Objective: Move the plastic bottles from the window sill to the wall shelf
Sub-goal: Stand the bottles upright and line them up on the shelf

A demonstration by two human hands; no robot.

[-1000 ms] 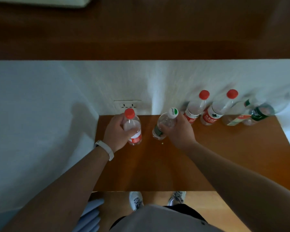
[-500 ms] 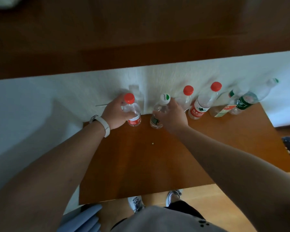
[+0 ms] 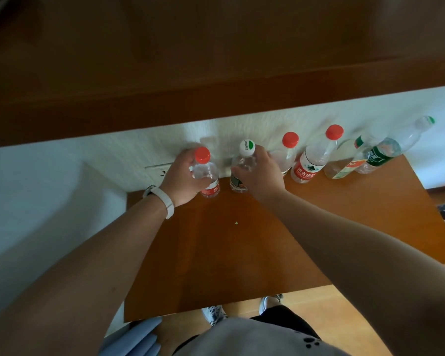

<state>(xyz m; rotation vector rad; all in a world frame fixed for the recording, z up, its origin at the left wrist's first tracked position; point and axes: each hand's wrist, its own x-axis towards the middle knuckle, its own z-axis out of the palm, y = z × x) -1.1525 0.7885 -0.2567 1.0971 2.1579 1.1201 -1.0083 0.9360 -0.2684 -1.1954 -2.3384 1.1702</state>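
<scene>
My left hand (image 3: 181,179) grips a clear plastic bottle with a red cap and red label (image 3: 207,173), standing upright at the back of the brown wooden shelf (image 3: 242,253). My right hand (image 3: 261,176) grips a clear bottle with a white cap and green label (image 3: 243,168) right beside it. Further right along the white wall stand two more red-capped bottles (image 3: 288,152) (image 3: 312,160) and two green-labelled bottles (image 3: 344,163) (image 3: 385,152).
A dark wooden board (image 3: 216,73) overhangs the shelf from above. A wall socket (image 3: 158,170) sits behind my left hand. A small speck (image 3: 236,223) lies on the shelf. The floor and my shoes (image 3: 213,314) show below the front edge.
Both hands have carried their bottles back toward the wall, in line with the row of other bottles. The camera has tilted, so the scene has shifted in view.
</scene>
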